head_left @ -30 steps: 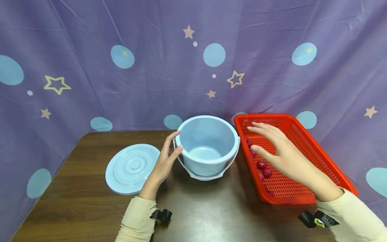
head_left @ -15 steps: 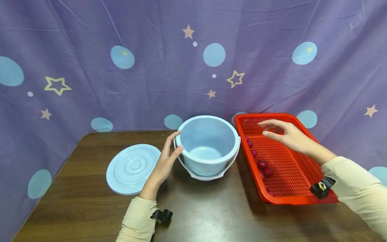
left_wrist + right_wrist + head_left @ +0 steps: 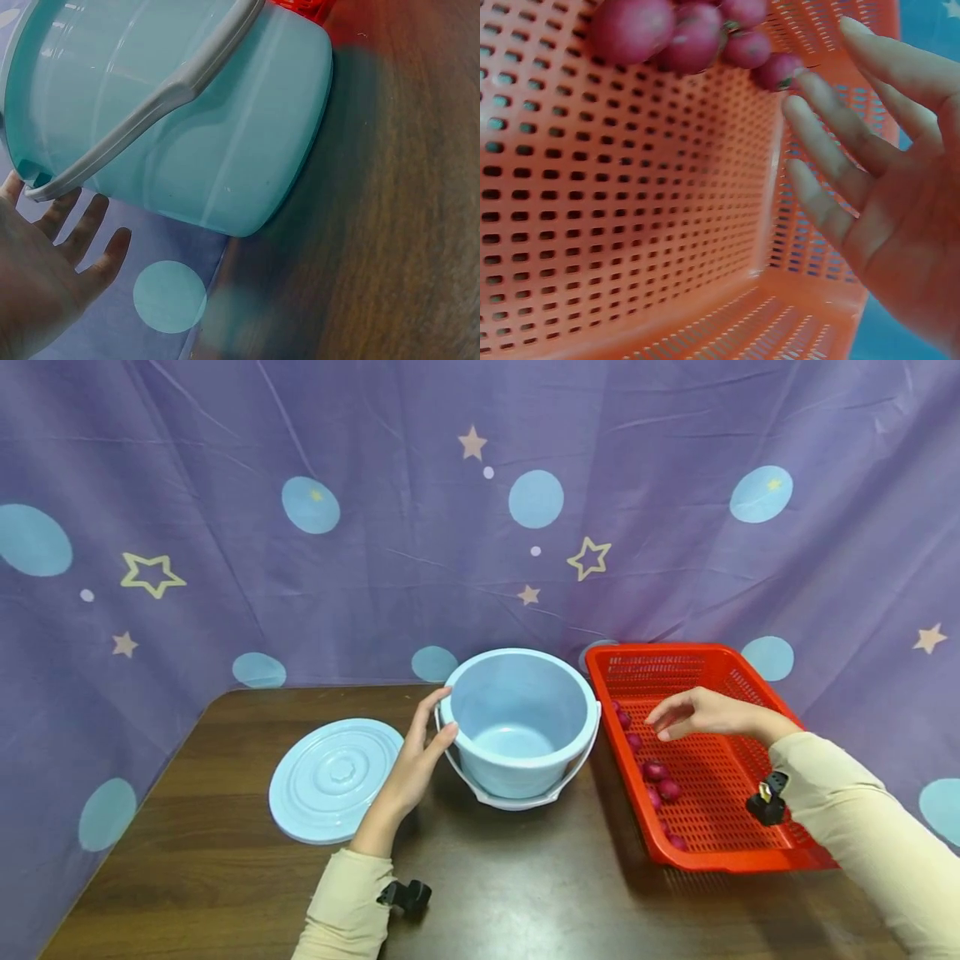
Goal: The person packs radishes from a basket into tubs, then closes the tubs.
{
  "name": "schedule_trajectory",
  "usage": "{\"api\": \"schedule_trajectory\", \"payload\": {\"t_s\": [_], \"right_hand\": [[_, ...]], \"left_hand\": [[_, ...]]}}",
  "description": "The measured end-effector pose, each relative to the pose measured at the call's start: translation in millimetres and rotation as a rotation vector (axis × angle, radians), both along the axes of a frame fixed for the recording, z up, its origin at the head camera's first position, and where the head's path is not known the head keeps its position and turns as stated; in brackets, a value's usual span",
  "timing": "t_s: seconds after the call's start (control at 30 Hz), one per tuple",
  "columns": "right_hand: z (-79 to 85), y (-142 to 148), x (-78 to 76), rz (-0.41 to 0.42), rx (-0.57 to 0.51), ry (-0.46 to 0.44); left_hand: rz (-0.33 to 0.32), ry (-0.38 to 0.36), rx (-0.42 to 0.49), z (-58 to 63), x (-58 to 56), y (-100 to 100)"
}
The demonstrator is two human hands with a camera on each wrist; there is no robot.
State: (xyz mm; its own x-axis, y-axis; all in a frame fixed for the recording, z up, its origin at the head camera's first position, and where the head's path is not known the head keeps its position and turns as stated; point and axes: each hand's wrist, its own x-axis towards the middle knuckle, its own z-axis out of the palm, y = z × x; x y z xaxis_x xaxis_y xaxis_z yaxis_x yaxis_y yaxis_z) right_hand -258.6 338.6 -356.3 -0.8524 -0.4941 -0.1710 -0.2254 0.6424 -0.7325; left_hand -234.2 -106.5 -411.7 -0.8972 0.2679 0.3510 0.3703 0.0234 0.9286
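A pale blue bucket [image 3: 517, 777] stands upright on the table, its white handle [image 3: 176, 90] hanging down in front. My left hand [image 3: 408, 768] touches the bucket's left rim, thumb at the edge; in the left wrist view its fingers [image 3: 88, 225] are spread and fairly straight beside the handle's end. My right hand [image 3: 701, 714] hovers over the red plastic basket [image 3: 720, 858] and holds nothing, fingers loosely bent. Several small round pinkish-red vegetables, like radishes [image 3: 667, 789], lie along the basket's left side. In the right wrist view the fingertips appear near the farthest radish [image 3: 776, 71].
A round blue lid [image 3: 333, 781] lies flat on the wooden table [image 3: 187, 860], left of the bucket. The basket stands close to the bucket's right side. A purple curtain [image 3: 375, 568] with stars and dots hangs behind the table.
My right hand has drawn back and lowered over the basket, its fingers coming closer together. The left hand and the bucket have stayed in place.
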Motion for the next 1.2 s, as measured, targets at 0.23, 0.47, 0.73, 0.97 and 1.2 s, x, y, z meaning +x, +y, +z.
{"api": "schedule_trajectory", "payload": {"t_s": [0.23,0.47,0.73,0.97,1.2], "right_hand": [[-20.5,0.1,-3.0,0.078,0.015,-0.111],[-30.9,-4.0,1.7,0.097,0.048,-0.183],[-37.9,-8.9,5.7,0.072,0.061,-0.219],[-36.2,-7.0,4.8,0.085,0.052,-0.182],[-20.5,-4.0,5.4,0.077,0.045,-0.083]], "left_hand": [[0.007,-0.008,0.002,-1.6,-0.4,-1.4],[0.001,-0.002,-0.005,-0.8,-1.4,-0.3],[-0.001,0.002,-0.005,-0.3,-2.4,0.4],[-0.001,-0.001,-0.005,-1.0,-2.8,0.2],[-0.005,0.005,-0.007,-2.1,-3.1,0.2]]}}
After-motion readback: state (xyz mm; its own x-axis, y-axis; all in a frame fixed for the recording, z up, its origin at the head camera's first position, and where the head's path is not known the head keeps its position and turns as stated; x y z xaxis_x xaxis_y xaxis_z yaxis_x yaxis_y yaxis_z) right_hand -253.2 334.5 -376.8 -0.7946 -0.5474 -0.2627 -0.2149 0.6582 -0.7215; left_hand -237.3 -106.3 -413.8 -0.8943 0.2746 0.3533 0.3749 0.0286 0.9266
